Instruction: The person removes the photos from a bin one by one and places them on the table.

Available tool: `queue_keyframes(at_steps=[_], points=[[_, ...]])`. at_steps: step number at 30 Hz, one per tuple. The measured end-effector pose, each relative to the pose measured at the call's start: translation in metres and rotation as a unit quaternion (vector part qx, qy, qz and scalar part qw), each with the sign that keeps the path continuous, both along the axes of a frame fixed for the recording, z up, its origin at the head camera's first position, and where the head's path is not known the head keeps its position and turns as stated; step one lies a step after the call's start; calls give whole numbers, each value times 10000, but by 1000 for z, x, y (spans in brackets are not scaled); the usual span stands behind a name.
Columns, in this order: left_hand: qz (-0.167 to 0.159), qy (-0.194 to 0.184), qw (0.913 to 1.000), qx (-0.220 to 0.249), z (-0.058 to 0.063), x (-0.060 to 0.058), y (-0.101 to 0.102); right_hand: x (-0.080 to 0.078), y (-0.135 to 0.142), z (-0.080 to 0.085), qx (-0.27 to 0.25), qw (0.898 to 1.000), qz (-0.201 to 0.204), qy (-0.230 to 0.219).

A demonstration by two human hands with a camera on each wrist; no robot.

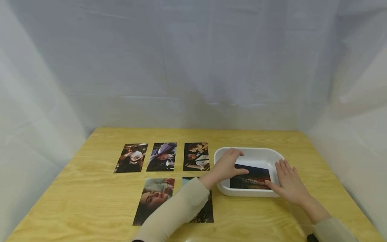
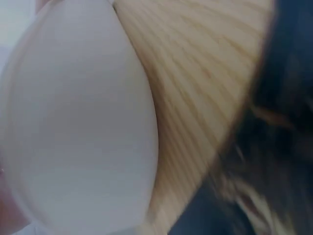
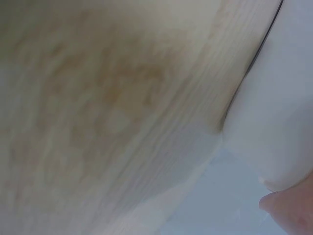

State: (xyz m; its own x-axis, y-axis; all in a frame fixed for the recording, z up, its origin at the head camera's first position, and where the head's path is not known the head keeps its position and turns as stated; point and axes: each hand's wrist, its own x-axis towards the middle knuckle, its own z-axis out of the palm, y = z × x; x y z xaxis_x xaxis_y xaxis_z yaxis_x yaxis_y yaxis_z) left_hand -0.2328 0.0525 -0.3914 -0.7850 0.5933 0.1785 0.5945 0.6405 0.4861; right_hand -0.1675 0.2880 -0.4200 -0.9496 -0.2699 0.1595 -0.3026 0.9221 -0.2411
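A white tray stands at the right of the wooden table, with a dark photo print lying inside it. My left hand reaches over the tray's left side, its thumb spread across the print's left part. At the right rim is my right hand, fingers extended and thumb stretched to the print's right edge. In the left wrist view the tray's outer wall fills the left half. The right wrist view has the tray wall at the right, with a fingertip below it.
Three photo prints form a back row: a left one, a middle one and a right one. A face print and another print lie in front, partly covered by my left sleeve. White sheeting surrounds the table.
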Motion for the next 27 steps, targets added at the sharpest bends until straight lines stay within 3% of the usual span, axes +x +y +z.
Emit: queue_keyframes(at_steps=[6,11,19,27], points=[[268,84,9974,-669,-10,-2,14,0,-2,-1,-33,10000,10,77],[307,239,9873,-1541,-18,-2,19,0,-2,-3,0,9999,10,121],[383,-156,9724,-2298,-25,-2,24,0,-1,-1,28,10000,-23,30],[403,-413,9606,-2720,-28,-2,25,1,-1,-1,24,10000,-26,-19]])
